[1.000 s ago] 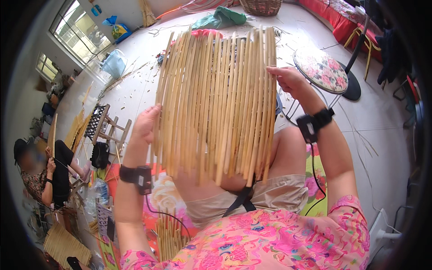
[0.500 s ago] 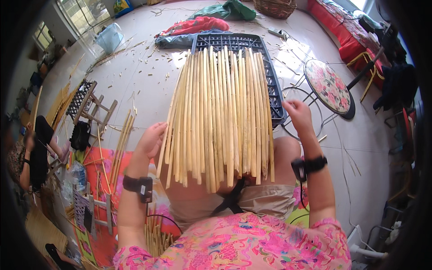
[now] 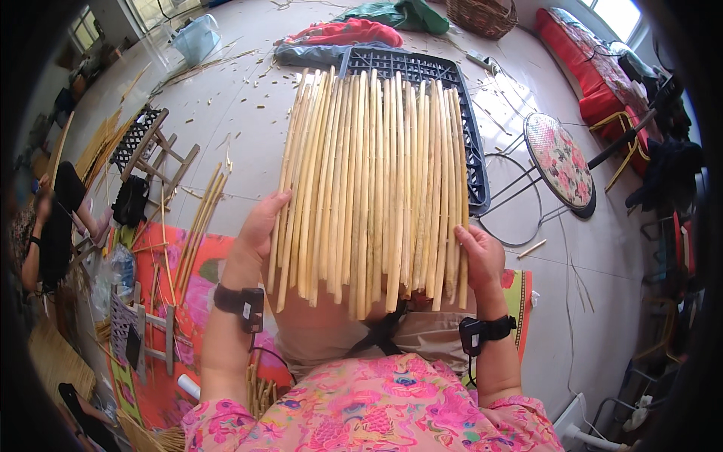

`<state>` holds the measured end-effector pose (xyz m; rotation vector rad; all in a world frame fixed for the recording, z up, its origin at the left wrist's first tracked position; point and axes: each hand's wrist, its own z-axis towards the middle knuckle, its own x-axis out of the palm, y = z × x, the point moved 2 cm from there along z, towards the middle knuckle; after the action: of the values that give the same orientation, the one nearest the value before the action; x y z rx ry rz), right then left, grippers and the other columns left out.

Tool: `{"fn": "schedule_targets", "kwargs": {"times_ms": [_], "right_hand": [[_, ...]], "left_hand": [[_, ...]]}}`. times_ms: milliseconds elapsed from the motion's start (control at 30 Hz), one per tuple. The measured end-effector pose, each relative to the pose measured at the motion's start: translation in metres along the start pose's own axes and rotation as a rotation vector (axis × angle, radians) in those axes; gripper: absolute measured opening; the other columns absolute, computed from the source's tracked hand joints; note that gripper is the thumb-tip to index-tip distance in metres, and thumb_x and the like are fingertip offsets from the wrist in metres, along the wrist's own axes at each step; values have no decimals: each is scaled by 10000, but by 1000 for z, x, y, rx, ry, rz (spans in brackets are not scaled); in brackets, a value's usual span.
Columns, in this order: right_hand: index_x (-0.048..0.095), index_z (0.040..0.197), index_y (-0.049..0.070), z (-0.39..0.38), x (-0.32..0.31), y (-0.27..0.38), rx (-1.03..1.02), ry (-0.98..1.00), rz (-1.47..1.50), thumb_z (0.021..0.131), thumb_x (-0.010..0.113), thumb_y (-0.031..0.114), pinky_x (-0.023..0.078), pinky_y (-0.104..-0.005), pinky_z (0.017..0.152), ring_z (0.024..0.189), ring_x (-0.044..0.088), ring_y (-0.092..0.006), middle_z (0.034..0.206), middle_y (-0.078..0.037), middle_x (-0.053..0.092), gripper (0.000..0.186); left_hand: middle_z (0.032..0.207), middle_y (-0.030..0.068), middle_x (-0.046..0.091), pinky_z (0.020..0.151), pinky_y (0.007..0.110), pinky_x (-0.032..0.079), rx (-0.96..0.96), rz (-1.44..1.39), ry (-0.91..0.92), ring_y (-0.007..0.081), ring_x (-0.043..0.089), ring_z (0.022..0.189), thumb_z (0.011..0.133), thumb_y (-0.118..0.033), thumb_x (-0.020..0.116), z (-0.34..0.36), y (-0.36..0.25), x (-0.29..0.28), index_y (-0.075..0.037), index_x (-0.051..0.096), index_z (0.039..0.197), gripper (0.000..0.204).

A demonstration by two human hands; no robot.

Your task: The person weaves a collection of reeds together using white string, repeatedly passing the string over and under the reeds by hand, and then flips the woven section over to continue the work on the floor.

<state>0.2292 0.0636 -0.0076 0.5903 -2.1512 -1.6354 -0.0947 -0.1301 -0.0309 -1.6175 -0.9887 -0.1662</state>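
Note:
A mat of pale cane sticks (image 3: 369,188), lined side by side with fine cross ties, lies over a dark blue plastic crate (image 3: 472,166) in front of me, its near ends above my thighs. At the left edge of the mat, my left hand (image 3: 265,220) has its fingers closed on the outer sticks. My right hand (image 3: 480,255) grips the mat's right edge lower down, near the stick ends, with the thumb on top. The middle of the crate is hidden beneath the mat.
A round floral stool (image 3: 558,160) is at right, near a red-covered bed (image 3: 572,60). A co-worker (image 3: 53,218) sits far left beside wooden stools (image 3: 154,162) and loose canes (image 3: 202,226). Beyond the crate are cloths (image 3: 339,36), a wicker basket (image 3: 482,15) and a blue bucket (image 3: 194,41).
The mat was raised and has come down over the crate. My right hand left its upper right edge and has moved down to grip it lower.

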Motion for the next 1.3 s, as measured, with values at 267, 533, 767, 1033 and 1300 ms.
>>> {"fn": "schedule_targets", "kwargs": {"times_ms": [267,533,767,1033,1300], "right_hand": [[643,930,-22,-16,-39,13,-99,1,99,946,555,163,478,-187,601,670,598,-49,810,-25,663,205],[617,1015,-19,-8,-70,-28,4,23,237,946,562,173,503,-191,643,722,624,-58,884,-43,673,211],[605,1071,-40,-11,-64,-29,47,66,314,956,543,197,528,-215,689,761,646,-85,923,-71,677,270],[525,1210,-55,-26,-52,-40,65,128,545,976,472,332,538,-279,784,911,649,-161,1090,-122,640,455],[541,1179,-73,-24,-64,-57,-106,250,528,893,612,378,522,-274,807,896,644,-146,1053,-107,655,539]], "left_hand": [[1039,57,644,795,269,531,64,-90,44,129,633,901,996,-191,459,-21,28,19,-5,545,1200,289],[841,29,635,643,231,462,83,60,-175,87,579,730,966,-183,489,-21,51,16,20,637,1023,257],[768,50,603,633,242,473,92,-104,-140,106,573,683,969,-171,481,-30,60,16,17,596,841,255],[840,59,625,682,236,489,57,16,-47,114,594,758,973,-172,481,-37,54,27,43,598,942,246],[799,56,606,648,258,459,96,45,-102,127,560,718,955,-146,485,-34,64,10,25,601,871,223]]}}
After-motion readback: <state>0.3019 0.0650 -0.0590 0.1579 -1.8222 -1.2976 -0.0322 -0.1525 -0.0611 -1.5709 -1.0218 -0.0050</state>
